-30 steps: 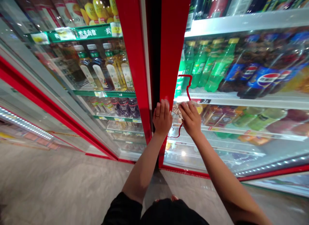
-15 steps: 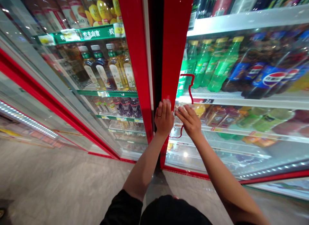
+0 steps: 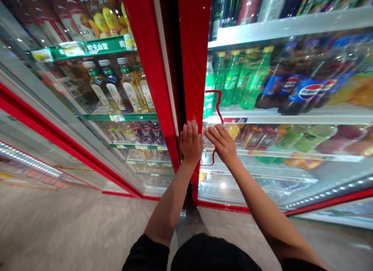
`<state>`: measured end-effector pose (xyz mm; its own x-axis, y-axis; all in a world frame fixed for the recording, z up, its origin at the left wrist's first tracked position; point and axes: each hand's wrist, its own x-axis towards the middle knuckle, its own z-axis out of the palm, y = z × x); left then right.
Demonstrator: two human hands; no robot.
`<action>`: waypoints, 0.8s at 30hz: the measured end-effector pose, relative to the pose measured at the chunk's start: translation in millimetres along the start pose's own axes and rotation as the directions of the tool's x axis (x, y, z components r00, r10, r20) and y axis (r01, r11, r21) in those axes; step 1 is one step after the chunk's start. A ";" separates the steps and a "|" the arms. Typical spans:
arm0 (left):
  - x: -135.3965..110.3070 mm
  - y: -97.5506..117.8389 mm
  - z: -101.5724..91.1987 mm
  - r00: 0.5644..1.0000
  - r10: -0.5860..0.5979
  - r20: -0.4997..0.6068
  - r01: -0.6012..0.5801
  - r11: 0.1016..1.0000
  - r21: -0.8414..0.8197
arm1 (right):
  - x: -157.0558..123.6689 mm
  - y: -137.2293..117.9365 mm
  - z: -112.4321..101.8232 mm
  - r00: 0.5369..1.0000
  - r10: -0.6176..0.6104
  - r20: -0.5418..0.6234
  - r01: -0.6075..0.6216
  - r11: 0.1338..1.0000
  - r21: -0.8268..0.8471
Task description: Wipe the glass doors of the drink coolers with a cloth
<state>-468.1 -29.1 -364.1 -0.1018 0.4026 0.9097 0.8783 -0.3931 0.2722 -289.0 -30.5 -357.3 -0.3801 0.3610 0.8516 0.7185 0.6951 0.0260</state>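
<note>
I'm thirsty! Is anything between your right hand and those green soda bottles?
Yes. Your right hand is pressed flat on the glass door of the red-framed drinks cooler. The green soda bottles stand on a shelf behind that glass, so the glass is in the way.
</note>
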 end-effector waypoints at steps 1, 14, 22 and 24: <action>0.3 0.4 -0.4 1.000 -0.002 0.001 0.002 1.000 0.000 | -3.2 1.4 -2.7 1.000 0.025 0.008 -0.025 1.000 -0.004; 0.5 -0.7 -2.5 0.997 0.051 -0.055 -0.049 0.998 0.030 | -9.5 2.9 -0.2 0.997 0.031 0.076 -0.023 0.994 -0.104; -5.2 -4.5 1.7 0.990 0.137 0.041 -0.137 0.991 0.001 | -16.5 8.5 -2.2 0.977 0.207 -0.044 -0.211 0.964 -0.161; -5.4 -4.7 1.8 0.987 0.158 0.020 -0.158 0.987 -0.001 | -7.1 2.9 0.7 0.983 0.178 -0.039 -0.182 0.971 -0.155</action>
<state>-470.9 -27.9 -370.9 0.0472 0.3519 0.9349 0.8828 -0.4526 0.1258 -284.6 -30.7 -363.6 -0.2234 0.4543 0.8624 0.8568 0.5133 -0.0485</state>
